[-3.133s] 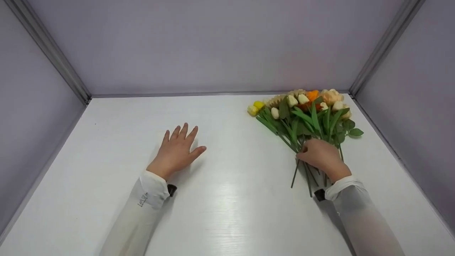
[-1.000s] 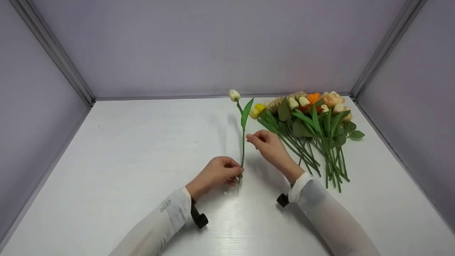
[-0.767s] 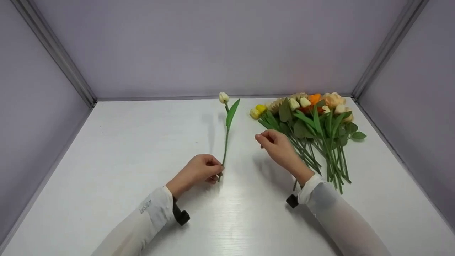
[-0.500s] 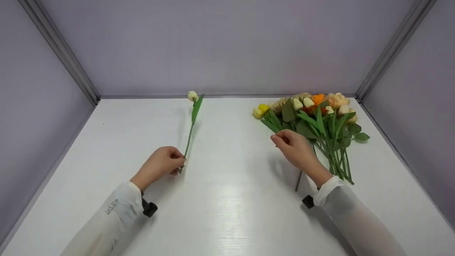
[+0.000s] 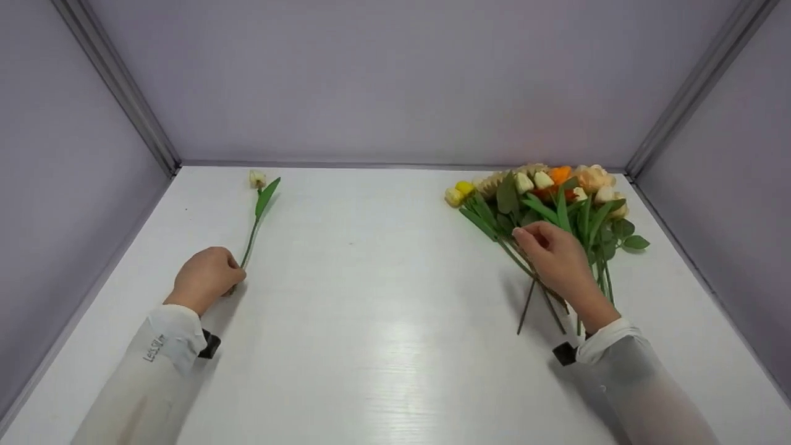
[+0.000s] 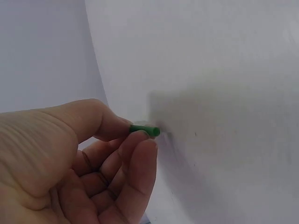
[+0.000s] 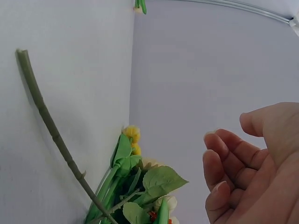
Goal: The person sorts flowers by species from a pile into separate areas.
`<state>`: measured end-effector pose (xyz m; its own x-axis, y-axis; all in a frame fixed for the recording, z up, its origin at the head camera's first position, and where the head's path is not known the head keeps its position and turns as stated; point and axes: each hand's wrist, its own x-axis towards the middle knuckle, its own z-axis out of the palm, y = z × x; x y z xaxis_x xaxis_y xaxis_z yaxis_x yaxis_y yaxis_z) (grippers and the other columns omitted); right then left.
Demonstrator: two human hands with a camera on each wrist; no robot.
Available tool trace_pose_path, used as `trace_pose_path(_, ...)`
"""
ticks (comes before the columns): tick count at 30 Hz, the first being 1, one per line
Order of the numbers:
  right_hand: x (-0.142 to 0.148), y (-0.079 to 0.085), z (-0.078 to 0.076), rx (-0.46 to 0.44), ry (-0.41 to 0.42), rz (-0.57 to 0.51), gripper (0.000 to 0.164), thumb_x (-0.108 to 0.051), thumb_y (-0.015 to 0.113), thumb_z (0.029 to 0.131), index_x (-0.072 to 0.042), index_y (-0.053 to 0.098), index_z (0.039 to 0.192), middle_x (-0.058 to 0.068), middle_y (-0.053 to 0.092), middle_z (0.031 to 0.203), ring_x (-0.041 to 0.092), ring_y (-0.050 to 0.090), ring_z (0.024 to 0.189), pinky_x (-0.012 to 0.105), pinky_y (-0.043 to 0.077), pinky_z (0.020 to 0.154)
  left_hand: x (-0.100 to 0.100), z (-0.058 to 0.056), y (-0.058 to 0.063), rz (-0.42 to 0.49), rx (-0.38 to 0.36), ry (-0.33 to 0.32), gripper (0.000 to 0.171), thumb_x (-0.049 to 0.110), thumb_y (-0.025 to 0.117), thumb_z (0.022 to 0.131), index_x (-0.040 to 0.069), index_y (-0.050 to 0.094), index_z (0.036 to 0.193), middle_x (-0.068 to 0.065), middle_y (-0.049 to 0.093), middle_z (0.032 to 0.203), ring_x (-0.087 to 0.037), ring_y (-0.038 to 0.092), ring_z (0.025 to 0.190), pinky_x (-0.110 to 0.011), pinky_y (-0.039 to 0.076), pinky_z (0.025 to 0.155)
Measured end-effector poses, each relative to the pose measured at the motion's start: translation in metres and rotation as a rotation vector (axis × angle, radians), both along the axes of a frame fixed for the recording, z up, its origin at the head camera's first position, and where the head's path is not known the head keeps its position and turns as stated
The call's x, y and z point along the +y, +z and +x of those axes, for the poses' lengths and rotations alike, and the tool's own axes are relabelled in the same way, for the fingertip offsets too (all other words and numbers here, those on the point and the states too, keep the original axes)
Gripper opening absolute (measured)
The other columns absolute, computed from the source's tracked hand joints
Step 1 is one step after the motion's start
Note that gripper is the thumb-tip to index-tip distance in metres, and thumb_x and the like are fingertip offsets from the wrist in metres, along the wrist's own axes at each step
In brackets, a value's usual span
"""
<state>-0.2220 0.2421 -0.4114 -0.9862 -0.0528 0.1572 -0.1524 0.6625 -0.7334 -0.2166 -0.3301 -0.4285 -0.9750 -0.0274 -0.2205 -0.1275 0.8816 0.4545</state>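
A: What is changing on the white tabletop [image 5: 371,278]?

B: A single white tulip [image 5: 267,199] is now appearing farther left than half a second ago, its bloom pointing toward the far edge. A person's left hand [image 5: 207,278] is pinching it near the lower end of the stem.

A: And the right hand [image 5: 556,256]?

B: It is hovering at right over the stems of the bunch of flowers [image 5: 563,210], farther right than a moment ago, its fingers curling loosely and holding nothing.

A: What is that shift meaning for the work?

B: It is apparently setting one flower well apart from the rest, though the left hand is not yet letting go. Whether the tulip is fully resting on the surface, the views are not showing.
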Motion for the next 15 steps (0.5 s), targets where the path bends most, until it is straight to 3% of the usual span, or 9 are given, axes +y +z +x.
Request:
trace_pose_path(5, 0.008, -0.004, 0.001, -0.007, -0.037, -0.020, 0.058, -0.066, 0.052, 0.098, -0.013, 0.069, 0.115, 0.014, 0.067, 0.100, 0.025, 0.056, 0.083, 0.035, 0.048, 0.067, -0.013, -0.005, 0.003, -0.059, 0.011, -0.003, 0.017, 0.012, 0.060, 0.094, -0.003, 0.067, 0.089, -0.008, 0.065, 0.070, -0.022, 0.059, 0.064, -0.037, 0.047, 0.059)
trace_pose_path(11, 0.013, -0.009, -0.001, -0.045, -0.050, -0.036, 0.061, -0.068, 0.053, 0.097, -0.014, 0.069, 0.116, 0.013, 0.066, 0.101, 0.026, 0.056, 0.082, 0.036, 0.048, 0.065, -0.026, -0.004, 0.003, -0.068, 0.023, 0.000, 0.018, 0.009, 0.060, 0.091, -0.002, 0.067, 0.080, -0.009, 0.063, 0.063, -0.022, 0.058, 0.058, -0.035, 0.046, 0.054)
trace_pose_path(15, 0.016, -0.009, -0.003, -0.059, -0.058, -0.040, 0.061, -0.069, 0.052, 0.096, -0.015, 0.070, 0.118, 0.013, 0.066, 0.104, 0.026, 0.056, 0.083, 0.037, 0.048, 0.066, -0.034, -0.002, 0.001, -0.072, 0.022, -0.003, 0.017, 0.007, 0.061, 0.091, -0.009, 0.068, 0.089, -0.013, 0.066, 0.072, -0.025, 0.061, 0.063, -0.039, 0.050, 0.058)
